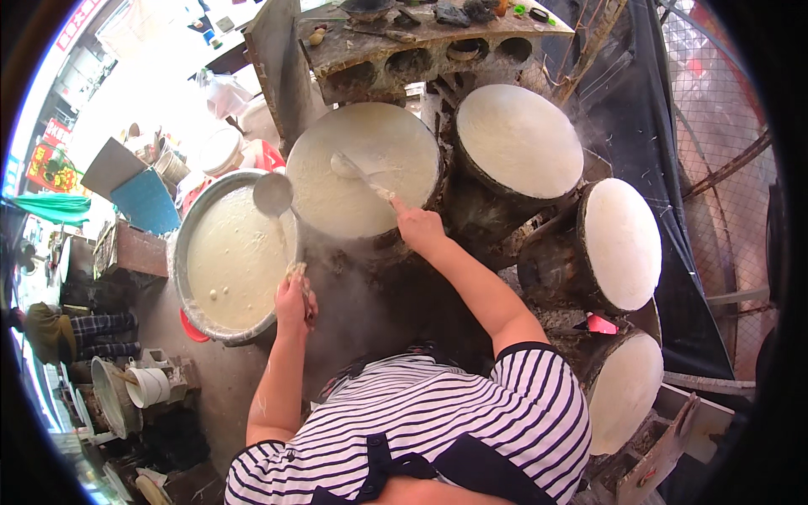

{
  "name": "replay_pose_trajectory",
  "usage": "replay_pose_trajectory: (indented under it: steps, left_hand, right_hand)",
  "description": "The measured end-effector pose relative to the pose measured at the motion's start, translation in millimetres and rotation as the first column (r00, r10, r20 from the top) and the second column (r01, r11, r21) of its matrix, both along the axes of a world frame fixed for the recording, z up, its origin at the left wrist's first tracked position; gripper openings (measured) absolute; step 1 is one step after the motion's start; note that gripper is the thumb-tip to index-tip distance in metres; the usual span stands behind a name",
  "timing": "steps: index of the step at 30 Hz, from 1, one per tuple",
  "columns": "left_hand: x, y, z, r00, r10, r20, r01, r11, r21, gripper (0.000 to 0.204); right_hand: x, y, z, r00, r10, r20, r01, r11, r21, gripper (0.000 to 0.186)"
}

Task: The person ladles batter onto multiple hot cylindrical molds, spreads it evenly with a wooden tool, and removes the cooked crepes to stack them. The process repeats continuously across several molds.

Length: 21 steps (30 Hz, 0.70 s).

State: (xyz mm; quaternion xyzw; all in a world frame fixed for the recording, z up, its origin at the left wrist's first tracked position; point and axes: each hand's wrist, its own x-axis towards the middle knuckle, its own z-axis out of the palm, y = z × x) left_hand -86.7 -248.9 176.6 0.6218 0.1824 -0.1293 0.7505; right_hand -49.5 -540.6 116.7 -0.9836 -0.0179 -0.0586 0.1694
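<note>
Ladle [273, 194] in left hand [295, 303], fingers wrapped round the handle, bowl up over the far right edge of the grey tub [178, 257]. Second ladle [343, 165] in right hand [418, 225], fingers closed round that handle too, bowl at the surface of pale liquid [332, 210], pretty much mid-pot [440, 167], just beside the tub. Another full vat [473, 198] past the pot's right edge.

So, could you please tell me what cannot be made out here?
Head view:
Tub bottom: hidden by pale liquid.
Held handle sections of left ladle and right ladle: covered by left grip and right grip.
Feet: hidden below the striped shirt.
Dark clutter on the shelf: too small to identify.
Upper left background: washed out by glare.
</note>
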Motion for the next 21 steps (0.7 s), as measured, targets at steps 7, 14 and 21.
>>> replay_pose_trajectory:
  steps: [7,14,21]
  left_hand:
    - [86,-41,-24,0.935,-0.327,0.139,0.188,0.786,0.589,0.021]
    - [79,-49,-48,0.912,-0.402,0.084,0.284,0.764,0.578,0.021]
    - [55,-13,63,0.882,-0.409,-0.234,-0.322,-0.161,-0.933,0.017]
  right_hand:
    - [-68,42,-6,0.916,-0.389,-0.101,0.377,0.744,0.553,0.046]
    - [-64,153,-6,0.888,-0.007,-0.460,0.452,-0.175,0.875,0.046]
    - [-70,142,-30,0.941,-0.334,0.050,0.053,0.292,0.955,0.043]
